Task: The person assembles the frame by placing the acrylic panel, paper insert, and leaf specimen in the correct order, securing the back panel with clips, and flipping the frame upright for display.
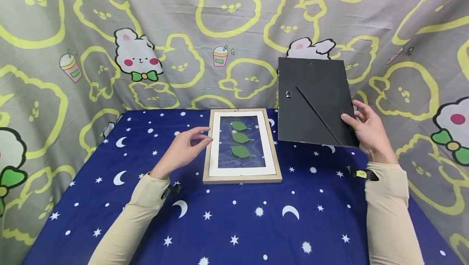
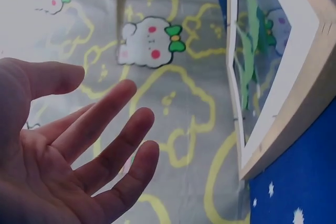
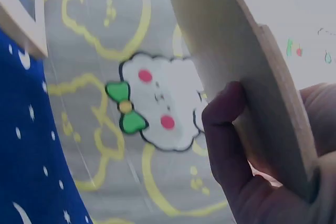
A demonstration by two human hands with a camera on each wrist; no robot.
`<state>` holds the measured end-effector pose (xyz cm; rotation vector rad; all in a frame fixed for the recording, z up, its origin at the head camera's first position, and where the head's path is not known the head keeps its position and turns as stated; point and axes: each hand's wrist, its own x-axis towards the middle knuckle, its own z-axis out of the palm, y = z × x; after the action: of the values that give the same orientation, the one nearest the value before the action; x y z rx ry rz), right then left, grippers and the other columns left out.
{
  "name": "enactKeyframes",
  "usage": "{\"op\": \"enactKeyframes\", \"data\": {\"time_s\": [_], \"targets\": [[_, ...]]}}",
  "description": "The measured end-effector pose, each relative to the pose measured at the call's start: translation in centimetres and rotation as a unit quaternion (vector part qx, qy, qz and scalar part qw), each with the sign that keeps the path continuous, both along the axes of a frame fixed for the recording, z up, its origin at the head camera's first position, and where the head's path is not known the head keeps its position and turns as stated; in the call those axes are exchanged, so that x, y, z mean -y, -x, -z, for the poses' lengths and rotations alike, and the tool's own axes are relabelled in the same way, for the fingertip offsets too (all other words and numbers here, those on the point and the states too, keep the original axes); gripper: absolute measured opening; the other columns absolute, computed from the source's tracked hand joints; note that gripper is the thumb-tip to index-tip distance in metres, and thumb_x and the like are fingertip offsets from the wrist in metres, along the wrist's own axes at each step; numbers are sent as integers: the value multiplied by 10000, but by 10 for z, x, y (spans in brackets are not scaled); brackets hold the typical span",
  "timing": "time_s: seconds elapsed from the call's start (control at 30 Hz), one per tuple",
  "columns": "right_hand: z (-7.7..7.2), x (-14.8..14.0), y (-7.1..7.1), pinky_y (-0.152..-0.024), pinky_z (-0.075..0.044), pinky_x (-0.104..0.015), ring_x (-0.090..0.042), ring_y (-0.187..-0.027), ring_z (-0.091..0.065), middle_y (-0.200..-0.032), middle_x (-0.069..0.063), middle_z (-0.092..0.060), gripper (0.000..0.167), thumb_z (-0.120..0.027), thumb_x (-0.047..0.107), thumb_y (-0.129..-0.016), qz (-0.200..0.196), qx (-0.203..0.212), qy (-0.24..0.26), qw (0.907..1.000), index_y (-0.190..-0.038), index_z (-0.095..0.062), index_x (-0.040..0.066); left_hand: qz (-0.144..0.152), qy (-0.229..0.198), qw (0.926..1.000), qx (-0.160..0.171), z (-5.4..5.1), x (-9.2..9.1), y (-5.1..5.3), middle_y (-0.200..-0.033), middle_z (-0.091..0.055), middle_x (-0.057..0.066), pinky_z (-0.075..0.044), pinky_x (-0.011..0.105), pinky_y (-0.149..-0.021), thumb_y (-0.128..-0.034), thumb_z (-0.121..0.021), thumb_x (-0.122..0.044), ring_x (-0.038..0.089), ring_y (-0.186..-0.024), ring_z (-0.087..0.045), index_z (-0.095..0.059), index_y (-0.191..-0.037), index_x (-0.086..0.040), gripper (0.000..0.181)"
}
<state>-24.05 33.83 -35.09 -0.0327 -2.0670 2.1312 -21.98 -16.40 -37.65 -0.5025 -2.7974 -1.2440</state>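
Observation:
A light wooden picture frame [image 1: 279, 163] lies on the table, with a white mat [image 1: 270, 151] and several green leaves [image 1: 240, 138] inside it. My left hand [image 1: 184, 150] hovers at its left side, fingers loosely bent and holding nothing; in the left wrist view the left hand [image 2: 94, 140] is apart from the frame [image 2: 294, 98]. To the right, my right hand [image 1: 368, 132] holds up a black frame backing board [image 1: 315, 114] by its lower right edge, thumb on the black face. The right wrist view has its plain brown side [image 3: 231, 40], with fingers [image 3: 226, 135] curled against it.
A dark blue cloth [image 1: 234, 216] with white moons and stars covers the table. Behind it hangs a grey curtain [image 1: 176, 16] with yellow outlines and cartoon rabbits. The raised board hangs over the table's back right part. Dark straps sit on both wrists.

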Motion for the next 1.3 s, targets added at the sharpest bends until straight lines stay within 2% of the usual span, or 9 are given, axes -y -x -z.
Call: {"op": "enactKeyframes", "data": {"time_s": [0.17, 0.3, 0.57, 0.7, 0.87, 1.03, 1.17, 1.3], "targets": [[0, 24, 1, -594, -572, -201, -35, -736, -680, -1050, 51, -575, 659, -658, 16, -970, -38, -255, 249, 9994, -1545, -360, 137, 212, -87, 9995, -211, 4, -6, -1, -1206, -741, 60, -562, 446, -914, -1032, -627, -283, 244, -1094, -696, -574, -1436, -125, 437], [3, 46, 3, -611, -565, -192, -30, -744, -673, -1008, 77, -606, 640, -592, -28, -975, -43, -350, 312, 9989, -1553, -350, 107, 280, -238, 9989, -297, 7, -13, -3, -1205, -735, 83, -570, 444, -887, -1029, -627, -233, 253, -1051, -702, -612, -1403, -137, 386], [14, 95, 4, -655, -530, -183, -26, -800, -602, -971, 100, -586, 624, -486, -58, -947, 80, -156, -31, 9998, -1543, -352, 64, 454, -973, 9941, -151, 18, -27, -4, -1234, -729, 48, -566, 409, -923, -1032, -631, -244, 190, -1118, -697, -626, -1399, -172, 374], [18, 118, 2, -687, -522, -198, -44, -831, -585, -970, 102, -576, 644, -469, -52, -939, 57, -55, -179, 9998, -1558, -327, 57, 433, -1408, 9890, -152, 21, -29, -5, -1271, -714, 79, -561, 344, -918, -1035, -628, -245, 224, -1138, -694, -591, -1433, -168, 407], [24, 138, 1, -683, -531, -224, -71, -833, -597, -1017, 61, -562, 659, -452, -48, -933, -212, -19, -291, 9993, -1567, -322, 73, 487, -2126, 9758, 131, 18, -26, -6, -1303, -695, 118, -559, 272, -913, -1035, -626, -208, 289, -1136, -688, -538, -1474, -154, 451], [32, 151, -2, -674, -559, -250, -79, -816, -630, -1111, -11, -538, 668, -454, -47, -936, -454, 44, -395, 9982, -1576, -315, 84, 490, -2552, 9642, 536, 17, -25, -7, -1312, -670, 188, -571, 283, -920, -985, -694, -135, 177, -1075, -705, -500, -1508, -134, 557], [41, 156, -3, -680, -563, -262, -84, -830, -625, -1177, -61, -512, 666, -460, -52, -943, -513, 106, -421, 9977, -1577, -318, 94, 343, -2634, 9617, 681, 20, -25, -6, -1306, -664, 211, -563, 262, -919, -951, -731, -105, 102, -1033, -699, -516, -1496, -109, 585], [48, 157, -2, -676, -571, -264, -74, -808, -635, -1202, -80, -497, 665, -476, -43, -962, -718, 178, -480, 9961, -1588, -292, 85, 208, -2556, 9639, 722, 23, -22, -5, -1285, -672, 221, -556, 248, -909, -934, -747, -94, 114, -1026, -695, -540, -1471, -77, 576]]}}
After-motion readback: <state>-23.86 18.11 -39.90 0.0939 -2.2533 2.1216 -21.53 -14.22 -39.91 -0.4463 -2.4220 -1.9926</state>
